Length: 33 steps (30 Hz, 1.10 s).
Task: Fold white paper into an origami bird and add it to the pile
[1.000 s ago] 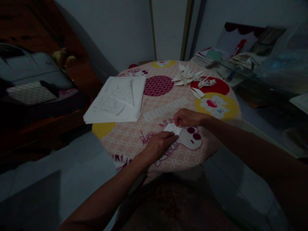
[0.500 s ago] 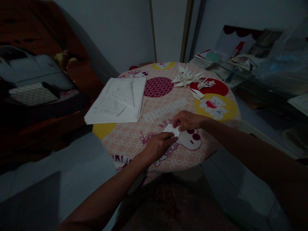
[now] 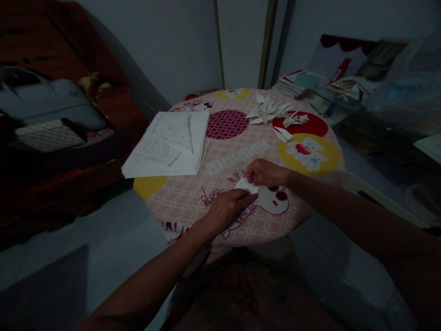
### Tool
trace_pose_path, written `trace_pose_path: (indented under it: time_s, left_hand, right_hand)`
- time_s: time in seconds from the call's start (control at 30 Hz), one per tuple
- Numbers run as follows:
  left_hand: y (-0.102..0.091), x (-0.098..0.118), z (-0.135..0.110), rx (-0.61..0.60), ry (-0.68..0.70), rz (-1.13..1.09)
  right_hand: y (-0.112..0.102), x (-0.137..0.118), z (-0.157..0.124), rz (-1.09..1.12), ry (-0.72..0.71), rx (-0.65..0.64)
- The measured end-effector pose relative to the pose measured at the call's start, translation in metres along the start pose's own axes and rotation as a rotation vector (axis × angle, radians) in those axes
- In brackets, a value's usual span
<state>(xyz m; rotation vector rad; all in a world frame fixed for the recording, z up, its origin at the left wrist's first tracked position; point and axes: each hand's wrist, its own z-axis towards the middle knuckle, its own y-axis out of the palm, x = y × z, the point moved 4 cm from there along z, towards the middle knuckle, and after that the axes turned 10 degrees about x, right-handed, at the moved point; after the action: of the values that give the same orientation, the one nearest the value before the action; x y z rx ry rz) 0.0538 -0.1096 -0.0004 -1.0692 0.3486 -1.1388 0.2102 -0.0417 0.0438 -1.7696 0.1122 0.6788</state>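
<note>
The left hand [image 3: 225, 209] lies flat, its fingers pressing down on a small white paper [image 3: 246, 185]. The right hand [image 3: 265, 173] is curled closed, pinching that paper's far edge, so the two hands sit close together near the front edge of the round desk [image 3: 237, 154]. A stack of printed sheets [image 3: 168, 145] rests by the desk's left edge, and folded paper shapes [image 3: 267, 110] lie toward its far edge, well apart from the hands.
</note>
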Motion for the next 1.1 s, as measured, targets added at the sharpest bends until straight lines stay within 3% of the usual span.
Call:
trace_pose_path:
  time_s: [0.2,0.4,0.63,0.9,1.1]
  left_hand:
    - [-0.001,0.003,0.003,-0.07,0.004,0.042]
    - [-0.002,0.001,0.005,-0.043,-0.017,0.011]
    - [0.002,-0.004,0.001,-0.009,-0.011,-0.034]
    - [0.001,0.001,0.004,-0.056,-0.005,-0.012]
    - [0.002,0.002,0.006,-0.061,0.0,0.008]
  right_hand:
    - [-0.005,-0.002,-0.003,-0.045,-0.036,0.002]
    - [-0.009,0.009,-0.008,0.15,-0.06,-0.101]
    - [-0.008,0.003,-0.007,0.089,0.066,-0.038]
    - [-0.01,0.002,-0.006,-0.038,0.048,0.039]
    - [-0.011,0.013,-0.01,0.126,0.082,0.13]
